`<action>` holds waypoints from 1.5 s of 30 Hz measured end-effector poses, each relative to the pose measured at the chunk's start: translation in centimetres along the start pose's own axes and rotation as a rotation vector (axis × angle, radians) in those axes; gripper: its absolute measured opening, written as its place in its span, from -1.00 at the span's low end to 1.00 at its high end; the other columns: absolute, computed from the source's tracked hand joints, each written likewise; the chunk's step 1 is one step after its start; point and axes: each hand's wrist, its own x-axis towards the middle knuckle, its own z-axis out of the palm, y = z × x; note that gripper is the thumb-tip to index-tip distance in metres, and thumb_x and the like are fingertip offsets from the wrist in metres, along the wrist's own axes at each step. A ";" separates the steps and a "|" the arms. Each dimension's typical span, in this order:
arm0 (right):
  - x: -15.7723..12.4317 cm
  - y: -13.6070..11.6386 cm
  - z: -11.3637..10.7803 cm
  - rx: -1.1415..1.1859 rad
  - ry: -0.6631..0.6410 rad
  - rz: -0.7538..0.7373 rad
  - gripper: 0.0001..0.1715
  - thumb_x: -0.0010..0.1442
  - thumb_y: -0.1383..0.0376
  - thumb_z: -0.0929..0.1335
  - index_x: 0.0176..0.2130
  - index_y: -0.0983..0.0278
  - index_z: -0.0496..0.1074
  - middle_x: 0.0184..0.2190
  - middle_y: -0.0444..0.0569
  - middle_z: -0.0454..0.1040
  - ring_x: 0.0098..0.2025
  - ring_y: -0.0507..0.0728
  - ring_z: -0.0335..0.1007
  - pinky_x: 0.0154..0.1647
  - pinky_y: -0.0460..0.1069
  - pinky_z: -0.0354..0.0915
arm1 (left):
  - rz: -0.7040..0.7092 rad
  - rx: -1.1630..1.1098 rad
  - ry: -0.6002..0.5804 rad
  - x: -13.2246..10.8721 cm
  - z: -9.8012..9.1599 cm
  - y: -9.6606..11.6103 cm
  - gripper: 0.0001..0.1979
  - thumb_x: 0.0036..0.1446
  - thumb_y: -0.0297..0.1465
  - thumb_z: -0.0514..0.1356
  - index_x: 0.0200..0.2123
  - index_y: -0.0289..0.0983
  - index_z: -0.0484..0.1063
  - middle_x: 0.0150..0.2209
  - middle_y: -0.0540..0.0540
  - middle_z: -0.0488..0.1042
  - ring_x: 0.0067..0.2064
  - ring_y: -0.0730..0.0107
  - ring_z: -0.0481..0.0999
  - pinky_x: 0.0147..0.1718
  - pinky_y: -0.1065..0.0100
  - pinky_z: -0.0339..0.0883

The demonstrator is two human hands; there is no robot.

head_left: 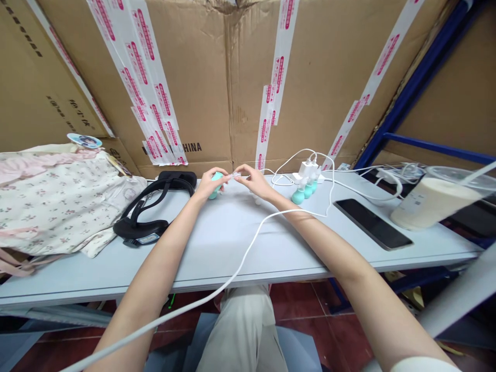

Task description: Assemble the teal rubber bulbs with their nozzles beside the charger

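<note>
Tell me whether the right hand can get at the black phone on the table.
Probably yes. The phone lies flat, right of the right hand, with bare table between and only a thin white cable crossing. The hand must first release the small white piece it pinches.

The back is walled by taped cardboard boxes (217,77). A pale table (217,237) is set before them; a blue rack (437,147) is seen at right, red floor tiles (302,305) beneath.
</note>
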 end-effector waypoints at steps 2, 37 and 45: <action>-0.2 -0.1 0.5 -0.033 0.019 -0.018 -0.70 0.16 0.11 0.32 -0.16 0.24 0.37 -0.16 -0.05 0.50 -0.16 0.10 0.38 -0.30 -0.07 0.19 | 0.003 0.068 -0.051 -0.2 0.4 0.3 -0.61 -0.19 -0.18 0.34 -0.32 -0.32 0.46 -0.46 -0.04 0.49 -0.59 0.53 0.37 -0.55 0.42 0.32; -1.4 0.6 0.0 -0.741 -0.094 -0.190 -0.76 0.29 0.28 0.21 -0.16 0.22 0.43 -0.15 0.00 0.38 -0.39 0.06 0.28 -0.47 -0.06 -0.06 | 0.040 0.268 -0.134 -0.1 0.2 -1.1 -0.64 -0.13 -0.15 0.32 -0.35 -0.33 0.55 -0.58 -0.05 0.45 -0.56 0.48 0.39 -0.48 0.40 0.31; -1.1 1.9 0.1 -0.569 -0.208 -0.170 -0.82 0.26 0.28 0.22 -0.22 0.24 0.39 -0.24 -0.05 0.35 -0.34 0.07 0.27 -0.37 -0.07 0.03 | 0.043 0.358 -0.250 0.2 -0.4 -1.9 -0.66 -0.11 -0.17 0.31 -0.33 -0.31 0.56 -0.51 -0.02 0.47 -0.50 0.47 0.42 -0.42 0.39 0.29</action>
